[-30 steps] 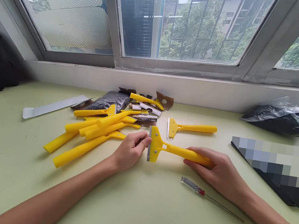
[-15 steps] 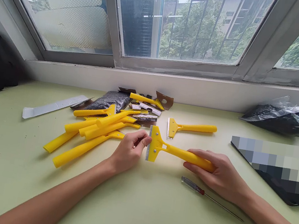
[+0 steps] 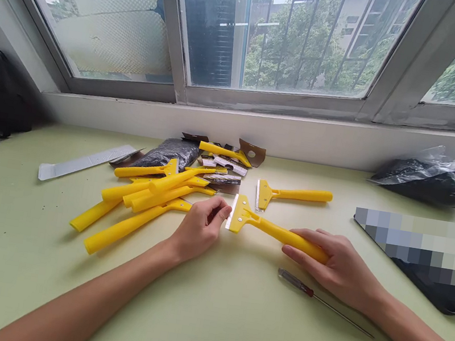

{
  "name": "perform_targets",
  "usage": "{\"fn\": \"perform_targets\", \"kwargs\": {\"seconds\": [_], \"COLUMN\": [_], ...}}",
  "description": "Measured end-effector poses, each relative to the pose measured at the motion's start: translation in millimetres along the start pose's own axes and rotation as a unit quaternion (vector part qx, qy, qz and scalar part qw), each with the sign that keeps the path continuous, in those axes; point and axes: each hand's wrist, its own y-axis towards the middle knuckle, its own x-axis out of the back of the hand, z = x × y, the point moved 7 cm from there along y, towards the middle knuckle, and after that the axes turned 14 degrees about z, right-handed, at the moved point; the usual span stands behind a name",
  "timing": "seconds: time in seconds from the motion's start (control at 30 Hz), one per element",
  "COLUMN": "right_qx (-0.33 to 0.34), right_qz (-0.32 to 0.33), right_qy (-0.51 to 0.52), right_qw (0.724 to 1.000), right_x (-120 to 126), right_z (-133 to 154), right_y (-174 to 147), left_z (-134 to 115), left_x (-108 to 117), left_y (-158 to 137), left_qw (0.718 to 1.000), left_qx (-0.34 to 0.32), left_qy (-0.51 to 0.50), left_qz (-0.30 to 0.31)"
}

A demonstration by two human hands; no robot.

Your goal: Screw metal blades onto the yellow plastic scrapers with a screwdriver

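- Right in the centre of the frame, we have our yellow scraper point(image 3: 282, 234), blade edge facing left, two screws showing on its head, the handle slanting down to the right.
- Our right hand point(image 3: 336, 262), right of centre, has it: the fingers are closed around the far end of the handle, thumb along the near side.
- Over to our left hand point(image 3: 199, 226), just left of centre! The fingers are curled, the thumb brought close to the forefinger, right at the blade; we cannot tell whether they pinch it or only stand beside it.
- Just below our right hand, a screwdriver point(image 3: 296, 282) lies on the pale green table point(image 3: 208, 317), its shaft running towards the lower right.
- Beyond the held one, a second scraper point(image 3: 301, 195) lies with its blade to the left.
- And what a heap at centre left: yellow scrapers point(image 3: 132, 228) crisscrossed, handles mostly towards the lower left, near a dark plastic-wrapped package point(image 3: 174, 153).
- Left of that heap, a long pale strip point(image 3: 86, 162) slants across the table.
- Upper right, we spot a clear bag point(image 3: 437, 181) with dark contents.
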Motion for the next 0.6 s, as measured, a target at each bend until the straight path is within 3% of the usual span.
{"fn": "perform_targets", "kwargs": {"seconds": [0.6], "right_qx": [-0.016], "right_qz": [-0.011], "right_qy": [-0.015], "right_qw": [1.0], "right_x": [0.3], "right_z": [-1.1], "right_y": [0.5], "left_z": [1.1], "left_x": [-9.9], "left_y": [1.1], "left_qw": [0.996], "left_qx": [0.008], "left_qy": [-0.048], "left_qz": [0.077]}}
